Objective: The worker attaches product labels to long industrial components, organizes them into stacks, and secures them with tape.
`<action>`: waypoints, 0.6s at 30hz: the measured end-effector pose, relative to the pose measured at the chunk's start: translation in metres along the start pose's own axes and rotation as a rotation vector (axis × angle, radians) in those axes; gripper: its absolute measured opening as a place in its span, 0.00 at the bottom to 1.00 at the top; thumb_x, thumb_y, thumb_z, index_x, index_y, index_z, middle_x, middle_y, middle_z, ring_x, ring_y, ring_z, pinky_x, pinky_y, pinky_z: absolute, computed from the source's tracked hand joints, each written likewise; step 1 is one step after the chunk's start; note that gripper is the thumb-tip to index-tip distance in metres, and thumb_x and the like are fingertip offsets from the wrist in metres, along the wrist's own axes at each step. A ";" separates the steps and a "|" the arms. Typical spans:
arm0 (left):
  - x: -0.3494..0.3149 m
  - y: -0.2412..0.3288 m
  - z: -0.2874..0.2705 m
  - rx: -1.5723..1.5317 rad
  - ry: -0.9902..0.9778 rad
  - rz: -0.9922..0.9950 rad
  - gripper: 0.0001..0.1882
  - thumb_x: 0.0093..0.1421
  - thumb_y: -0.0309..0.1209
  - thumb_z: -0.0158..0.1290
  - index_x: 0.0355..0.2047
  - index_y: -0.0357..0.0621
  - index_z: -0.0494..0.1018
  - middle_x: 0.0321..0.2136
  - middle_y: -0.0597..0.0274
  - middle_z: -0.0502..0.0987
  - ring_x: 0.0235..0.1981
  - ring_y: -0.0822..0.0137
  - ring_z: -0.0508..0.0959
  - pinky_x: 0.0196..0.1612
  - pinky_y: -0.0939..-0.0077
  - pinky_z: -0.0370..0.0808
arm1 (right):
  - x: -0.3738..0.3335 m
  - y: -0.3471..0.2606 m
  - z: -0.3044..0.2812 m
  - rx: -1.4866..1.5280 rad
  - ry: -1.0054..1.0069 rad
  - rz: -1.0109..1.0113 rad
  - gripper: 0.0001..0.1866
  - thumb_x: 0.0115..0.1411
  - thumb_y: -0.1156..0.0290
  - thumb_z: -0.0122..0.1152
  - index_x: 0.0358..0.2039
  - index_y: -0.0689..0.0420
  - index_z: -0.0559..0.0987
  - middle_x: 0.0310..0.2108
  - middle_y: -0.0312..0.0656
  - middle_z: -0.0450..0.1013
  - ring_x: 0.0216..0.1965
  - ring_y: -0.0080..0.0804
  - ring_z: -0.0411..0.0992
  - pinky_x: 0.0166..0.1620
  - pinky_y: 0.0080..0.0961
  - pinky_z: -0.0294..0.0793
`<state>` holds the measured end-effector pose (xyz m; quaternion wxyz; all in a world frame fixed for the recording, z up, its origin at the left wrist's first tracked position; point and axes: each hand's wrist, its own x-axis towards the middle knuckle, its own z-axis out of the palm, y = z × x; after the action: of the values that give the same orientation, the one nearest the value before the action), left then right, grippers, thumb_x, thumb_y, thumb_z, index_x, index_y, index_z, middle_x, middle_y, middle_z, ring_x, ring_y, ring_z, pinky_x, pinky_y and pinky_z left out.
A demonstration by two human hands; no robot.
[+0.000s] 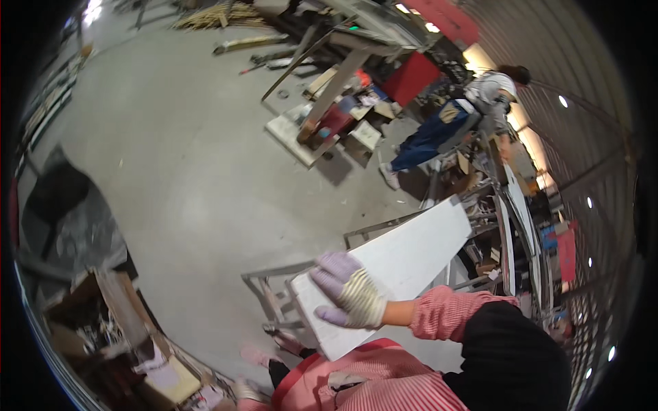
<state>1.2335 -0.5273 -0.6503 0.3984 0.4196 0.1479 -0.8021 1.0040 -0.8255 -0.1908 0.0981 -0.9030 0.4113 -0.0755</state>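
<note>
A long white board (411, 250) rests on a grey metal frame (274, 274) in front of me. My right hand (349, 291), in a striped glove with purple fingers, is over the near end of the board. Its fingers are stretched out and the thumb stands apart; nothing shows in its grasp. Low at the bottom edge, beside my red-and-white striped apron, my left hand (248, 390) is partly visible in a pale glove. Its fingers are too small and blurred to make out.
Cardboard boxes with loose items (123, 308) stand at lower left, beneath a dark chair-like shape (62, 192). Another person (466, 113) works at a cluttered bench at upper right. A low platform (291, 140) and a metal stand with boxes are farther ahead.
</note>
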 end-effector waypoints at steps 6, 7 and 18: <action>-0.115 -0.005 0.304 -0.181 -0.459 0.248 0.45 0.56 0.61 0.53 0.64 0.44 0.57 0.61 0.53 0.63 0.61 0.53 0.63 0.63 0.50 0.58 | -0.023 0.016 -0.021 0.024 0.063 -0.016 0.36 0.55 0.49 0.56 0.55 0.64 0.68 0.55 0.60 0.63 0.58 0.60 0.61 0.61 0.52 0.57; -0.174 0.020 0.381 -0.217 -0.533 0.250 0.44 0.56 0.60 0.54 0.63 0.44 0.59 0.60 0.54 0.64 0.60 0.54 0.64 0.63 0.52 0.58 | -0.026 0.022 -0.029 0.025 0.087 -0.015 0.36 0.55 0.49 0.56 0.55 0.64 0.68 0.55 0.60 0.63 0.58 0.60 0.61 0.61 0.52 0.57; -0.196 -0.137 0.421 -0.531 0.132 0.512 0.29 0.59 0.43 0.56 0.56 0.40 0.68 0.52 0.52 0.73 0.52 0.57 0.74 0.57 0.58 0.70 | -0.072 0.067 -0.089 0.755 -0.929 0.210 0.26 0.55 0.54 0.66 0.45 0.62 0.76 0.21 0.34 0.72 0.19 0.23 0.68 0.20 0.23 0.68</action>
<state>0.9597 -0.5797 -0.2545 0.6704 0.3758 0.2663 -0.5817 0.8890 -0.8247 -0.1246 0.5879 -0.6989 0.3572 0.1959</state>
